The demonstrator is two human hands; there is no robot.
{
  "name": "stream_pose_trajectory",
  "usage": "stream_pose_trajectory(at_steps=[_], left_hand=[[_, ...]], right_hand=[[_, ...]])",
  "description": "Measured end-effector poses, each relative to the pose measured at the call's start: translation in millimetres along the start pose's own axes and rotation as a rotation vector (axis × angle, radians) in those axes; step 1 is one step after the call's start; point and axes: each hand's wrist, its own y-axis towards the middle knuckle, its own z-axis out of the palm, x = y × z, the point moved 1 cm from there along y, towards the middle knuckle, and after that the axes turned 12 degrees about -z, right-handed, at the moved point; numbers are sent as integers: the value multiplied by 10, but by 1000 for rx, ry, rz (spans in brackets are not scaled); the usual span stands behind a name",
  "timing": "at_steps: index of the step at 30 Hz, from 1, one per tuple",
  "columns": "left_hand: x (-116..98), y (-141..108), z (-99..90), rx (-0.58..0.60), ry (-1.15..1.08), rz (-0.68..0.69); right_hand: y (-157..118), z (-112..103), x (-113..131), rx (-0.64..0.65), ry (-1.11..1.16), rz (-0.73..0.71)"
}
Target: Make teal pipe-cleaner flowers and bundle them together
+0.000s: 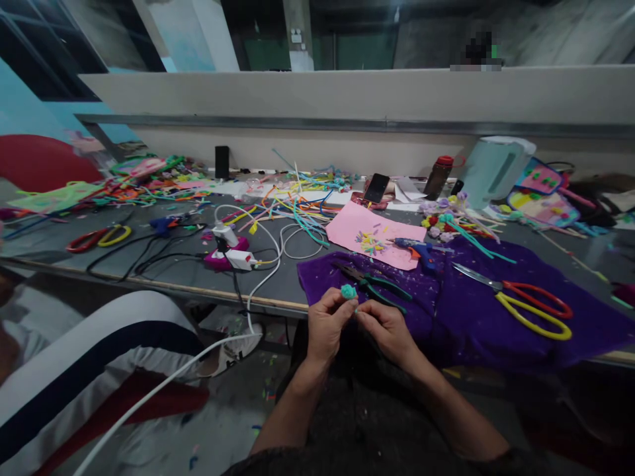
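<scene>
We've got the teal fuzzy piece (348, 291) pinched between thumb and fingers of the left hand (325, 327), in front of the table edge; the right hand (389, 328) has its fingertips drawn together just beside it, can't tell on what. Main risk, we think: pinch too hard and the piece squashes; too loose and it slips, likely past the edge to the floor. Pliers (366, 280) lie right behind our hands on the purple cloth (466, 337), so a forward reach could snag them. Glue gun (424, 254) rests partly on the pink sheet (352, 228), near the loose cuttings (372, 243); if hot, burn hazard. Scissors (497, 285) sit to the right, blades pointing at the glue gun.
</scene>
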Motion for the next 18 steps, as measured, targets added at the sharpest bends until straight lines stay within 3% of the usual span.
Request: stream_pose_trajectory(at_steps=[18], left_hand=[[-25, -35, 3, -9, 56, 71]], right_hand=[[16, 47, -14, -20, -67, -40]])
